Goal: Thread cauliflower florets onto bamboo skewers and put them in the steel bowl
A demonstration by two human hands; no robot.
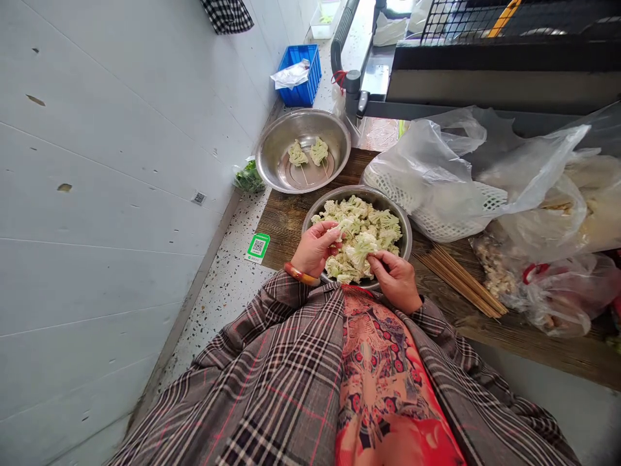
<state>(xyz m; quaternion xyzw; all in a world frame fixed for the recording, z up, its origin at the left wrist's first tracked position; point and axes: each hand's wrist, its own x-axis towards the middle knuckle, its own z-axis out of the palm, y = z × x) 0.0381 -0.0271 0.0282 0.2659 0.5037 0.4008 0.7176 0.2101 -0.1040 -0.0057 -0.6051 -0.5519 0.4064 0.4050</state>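
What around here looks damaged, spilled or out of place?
The pale wall looks damaged: small marks dot it, a couple of them brownish, like chipped paint. Otherwise nothing stands out; I see no spill on the wooden table around the near metal bowl of cauliflower.

– What's between the right hand's (396,281) fingertips?
– A cauliflower floret (363,246), pale green-white with a knobbly, spread head, raised above the heap.
– And at the left hand (314,251)?
– A smaller piece (346,226), pinched; its outline blends into the pile behind.
– The rest?
– Loose florets (388,226), cream to light green, heaped in the near metal bowl (406,249).
– Any on sticks?
– Two skewered florets (319,151), lying side by side in the far metal bowl (276,152), heads far, sticks pointing near and right.
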